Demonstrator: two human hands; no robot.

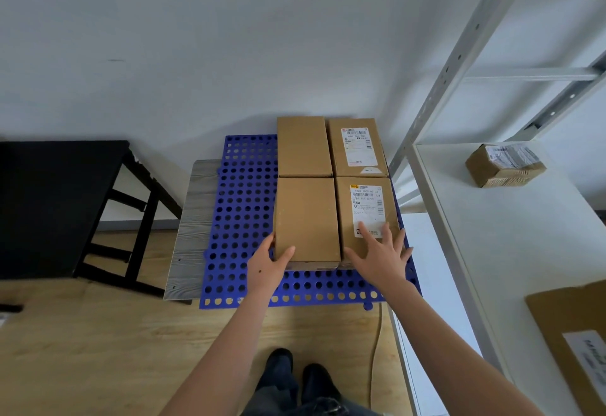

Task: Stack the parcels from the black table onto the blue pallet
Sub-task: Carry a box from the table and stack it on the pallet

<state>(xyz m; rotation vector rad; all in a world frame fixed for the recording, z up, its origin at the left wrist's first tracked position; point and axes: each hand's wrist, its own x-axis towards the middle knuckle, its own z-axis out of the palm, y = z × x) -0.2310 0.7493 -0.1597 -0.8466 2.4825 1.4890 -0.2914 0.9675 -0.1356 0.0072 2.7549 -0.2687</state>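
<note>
Blue pallet [242, 219] holding four parcels [301, 147] two by two, left hand [264, 265] gripping near-left parcel [306, 215] corner, right hand [382, 258] fingers [388, 238] spread apart, seemingly resting on near-right parcel [364, 206]

4 parcels [306, 215] on pallet [242, 219]

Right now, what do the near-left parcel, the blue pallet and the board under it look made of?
Near-left parcel: matte brown cardboard, probably corrugated; even kraft colour, crisp folded edges. Blue pallet: moulded plastic by the look, slight sheen, regular round holes. Board beneath: grey wood grain; solid or laminate, can't tell.
</note>
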